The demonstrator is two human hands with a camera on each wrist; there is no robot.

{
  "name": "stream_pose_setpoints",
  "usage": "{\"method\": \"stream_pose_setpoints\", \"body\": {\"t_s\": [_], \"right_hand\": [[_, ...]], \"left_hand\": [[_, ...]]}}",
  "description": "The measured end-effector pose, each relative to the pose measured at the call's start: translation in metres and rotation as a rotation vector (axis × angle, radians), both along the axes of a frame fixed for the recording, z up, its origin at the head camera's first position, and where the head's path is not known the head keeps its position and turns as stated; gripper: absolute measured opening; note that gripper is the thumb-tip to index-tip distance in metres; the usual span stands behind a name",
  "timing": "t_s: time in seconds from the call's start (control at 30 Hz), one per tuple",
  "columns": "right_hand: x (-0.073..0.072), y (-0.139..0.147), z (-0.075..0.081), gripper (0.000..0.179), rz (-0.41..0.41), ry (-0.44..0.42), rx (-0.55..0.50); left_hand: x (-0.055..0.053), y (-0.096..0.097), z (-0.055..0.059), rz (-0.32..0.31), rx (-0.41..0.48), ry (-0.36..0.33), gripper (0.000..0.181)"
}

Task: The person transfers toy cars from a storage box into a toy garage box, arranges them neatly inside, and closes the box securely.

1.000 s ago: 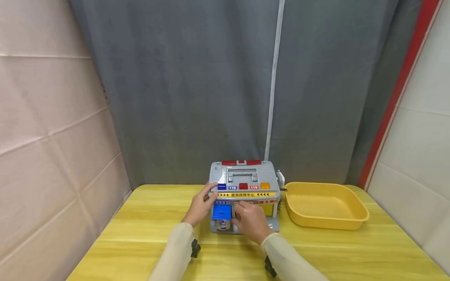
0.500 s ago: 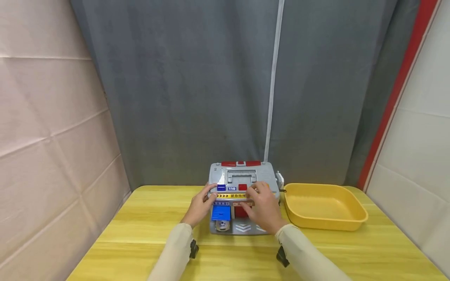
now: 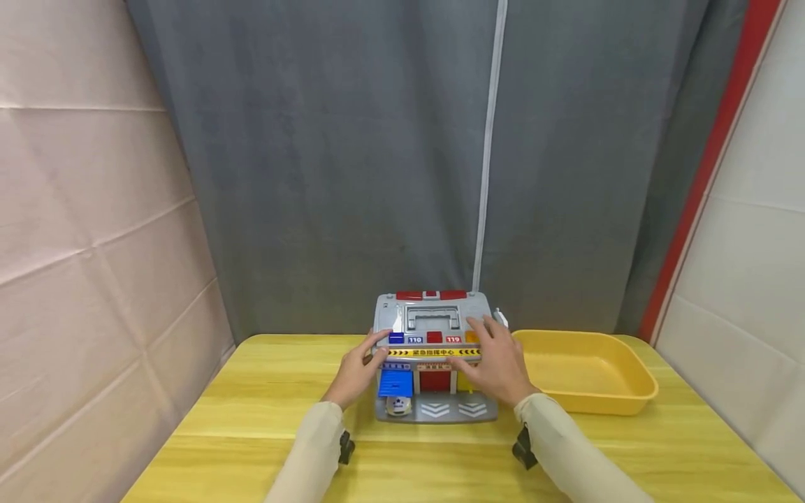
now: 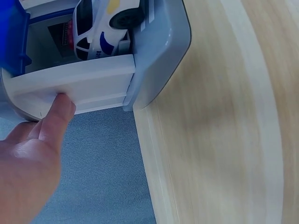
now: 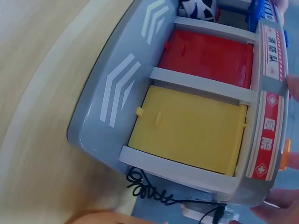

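Note:
A grey toy garage (image 3: 390, 314) stands on the table. Its blue door (image 3: 395, 383) is swung up, and a white toy police car (image 3: 399, 406) with blue marks pokes out beneath it. My left hand (image 3: 355, 374) grips the garage's left corner, index fingertip by the blue button (image 3: 396, 338). One finger (image 4: 58, 114) lies against the white side wall in the left wrist view. My right hand (image 3: 504, 363) spans the right front edge of the roof, fingers at the orange button (image 5: 284, 154), thumb on the front strip. The red door (image 5: 210, 56) and yellow door (image 5: 187, 130) are down.
A yellow tray (image 3: 591, 405) stands right of the garage, behind my right hand. A black coiled cord (image 5: 149, 191) hangs at the garage's right side. Behind the wooden table (image 3: 264, 419) hangs a grey curtain (image 3: 346, 175).
My right hand has left the middle doorway, passed over the front edge, and moved right to the orange button, uncovering the red door and the red button. My left hand has stayed put.

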State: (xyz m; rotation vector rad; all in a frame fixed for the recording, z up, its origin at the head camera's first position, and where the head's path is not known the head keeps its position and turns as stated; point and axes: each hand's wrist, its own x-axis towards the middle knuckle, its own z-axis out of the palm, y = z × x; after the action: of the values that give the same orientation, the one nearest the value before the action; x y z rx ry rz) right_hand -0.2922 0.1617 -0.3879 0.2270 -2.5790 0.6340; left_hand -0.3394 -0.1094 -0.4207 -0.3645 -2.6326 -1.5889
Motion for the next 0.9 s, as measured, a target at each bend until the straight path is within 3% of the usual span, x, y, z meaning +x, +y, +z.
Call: {"method": "stream_pose_setpoints", "body": {"t_s": [0.13, 0.23, 0.37, 0.63, 0.73, 0.9], "right_hand": [[-0.003, 0.004, -0.001, 0.079, 0.013, -0.078, -0.037], [-0.005, 0.005, -0.003, 0.078, 0.014, -0.089, -0.055], [-0.006, 0.006, -0.006, 0.077, 0.002, -0.095, -0.071], [-0.007, 0.002, -0.009, 0.078, 0.006, -0.111, -0.116], [-0.006, 0.001, -0.010, 0.077, -0.003, -0.100, -0.128], [-0.007, -0.001, -0.012, 0.078, -0.004, -0.091, -0.122]], "left_hand": [[0.000, 0.000, 0.001, -0.010, 0.010, -0.022, 0.040], [0.001, -0.003, 0.003, -0.069, 0.062, -0.051, 0.046], [0.001, -0.010, 0.001, -0.169, 0.086, -0.054, 0.078], [0.002, -0.020, -0.012, -0.297, 0.011, 0.017, 0.136], [0.002, -0.017, -0.015, -0.276, -0.073, 0.058, 0.148], [0.004, -0.013, -0.023, -0.156, -0.210, 0.119, 0.155]]}}
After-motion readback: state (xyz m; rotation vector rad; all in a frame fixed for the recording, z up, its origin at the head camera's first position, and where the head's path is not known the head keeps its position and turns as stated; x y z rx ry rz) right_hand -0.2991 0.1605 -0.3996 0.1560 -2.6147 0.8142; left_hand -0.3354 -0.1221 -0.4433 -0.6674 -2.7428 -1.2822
